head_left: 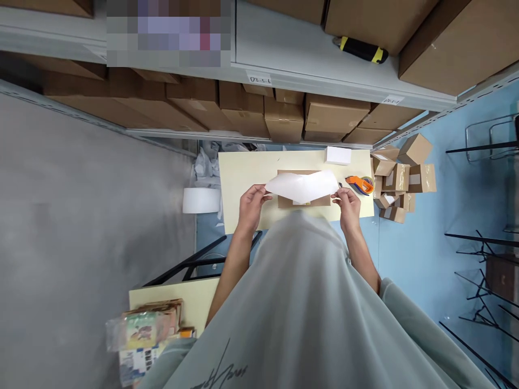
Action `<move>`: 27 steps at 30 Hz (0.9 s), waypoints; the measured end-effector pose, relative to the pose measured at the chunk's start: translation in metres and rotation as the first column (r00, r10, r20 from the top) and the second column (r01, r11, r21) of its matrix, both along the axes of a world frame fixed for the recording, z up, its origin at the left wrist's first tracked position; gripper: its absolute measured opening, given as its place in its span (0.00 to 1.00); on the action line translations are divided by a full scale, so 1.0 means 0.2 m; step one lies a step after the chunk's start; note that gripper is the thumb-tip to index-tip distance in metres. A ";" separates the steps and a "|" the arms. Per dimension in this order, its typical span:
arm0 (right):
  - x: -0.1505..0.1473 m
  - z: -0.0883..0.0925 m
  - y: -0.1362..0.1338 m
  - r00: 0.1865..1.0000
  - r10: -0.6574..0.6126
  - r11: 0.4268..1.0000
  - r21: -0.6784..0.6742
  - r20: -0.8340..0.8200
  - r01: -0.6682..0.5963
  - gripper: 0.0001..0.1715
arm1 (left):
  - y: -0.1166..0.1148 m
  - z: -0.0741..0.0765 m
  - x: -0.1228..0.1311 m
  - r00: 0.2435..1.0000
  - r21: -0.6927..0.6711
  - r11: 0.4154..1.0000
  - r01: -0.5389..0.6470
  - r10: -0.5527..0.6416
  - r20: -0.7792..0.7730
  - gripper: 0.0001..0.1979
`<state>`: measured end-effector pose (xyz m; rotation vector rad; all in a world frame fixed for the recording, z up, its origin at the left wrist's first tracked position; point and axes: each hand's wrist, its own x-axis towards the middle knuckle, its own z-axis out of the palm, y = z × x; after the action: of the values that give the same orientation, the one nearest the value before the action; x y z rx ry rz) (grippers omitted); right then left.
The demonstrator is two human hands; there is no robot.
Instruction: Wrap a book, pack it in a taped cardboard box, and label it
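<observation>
A curved white sheet (302, 186) is stretched between my two hands, over a flat brown cardboard box (286, 201) on the pale yellow table (247, 167). My left hand (252, 204) pinches the sheet's left end between thumb and fingers. At the other end, my right hand (347, 204) has its fingers closed on the sheet's right corner. Something small and dark shows by the right fingertips, too small to name. Just beyond that hand lies an orange and blue tape dispenser (359, 185). A small white box (338, 155) sits at the table's back edge.
Shelves with brown boxes (284, 120) overhang the table's far side; a black and yellow utility knife (363, 49) lies on one. Small cartons (397, 178) are piled at right. A white roll (200, 200) stands at left. Packaged items (141, 329) lie on a lower-left table.
</observation>
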<state>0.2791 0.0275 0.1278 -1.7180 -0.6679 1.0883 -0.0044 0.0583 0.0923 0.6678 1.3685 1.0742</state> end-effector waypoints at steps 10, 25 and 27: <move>-0.01 0.03 0.05 0.997 -0.066 0.996 0.052 -0.049 0.069 0.14 | 0.04 -0.15 -0.30 0.920 -0.093 0.915 -0.391 0.393 -0.005 0.16; -0.46 0.09 0.00 0.998 0.059 0.998 0.026 -0.038 -0.058 0.17 | 0.31 -0.18 -1.07 0.854 -0.167 0.852 -0.497 0.445 -0.271 0.08; -0.52 0.09 -0.02 0.998 0.044 0.999 0.019 -0.045 -0.043 0.17 | 0.39 -0.16 -1.18 0.845 -0.139 0.880 -0.454 0.376 -0.381 0.07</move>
<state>0.1760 0.0230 0.1466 -1.6648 -0.6874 1.1451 -0.2412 0.1368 0.0594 0.4038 1.9773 1.1507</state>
